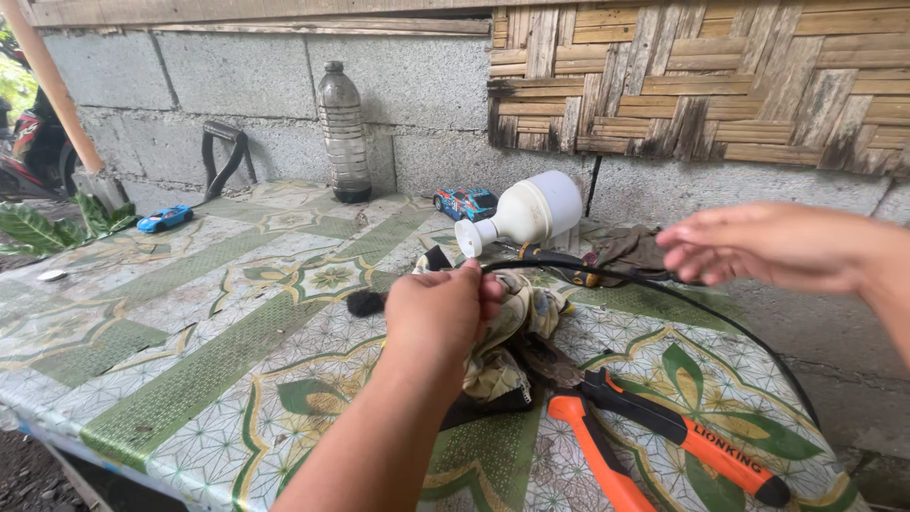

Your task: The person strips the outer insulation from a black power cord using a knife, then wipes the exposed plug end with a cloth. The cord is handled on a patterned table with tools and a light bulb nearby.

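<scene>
The left hand [444,313] is closed around one end of a thin black cable [664,296], pinching it above a crumpled patterned rag [507,346]. The cable arcs away from the rag toward the table's far right edge. The right hand [758,246] hovers open and blurred beyond the rag. Just behind the rag lies a white plastic bottle [526,213] on its side; orange-handled pliers [664,436] rest beside the rag.

Soft, even daylight fills the scene, brightest at the far left edge. Shadows under objects on the desk [190,379] are faint. The right hand [758,245] is smeared by motion blur; the left hand [441,313] is sharp. Straight lines bow slightly toward the edges.
</scene>
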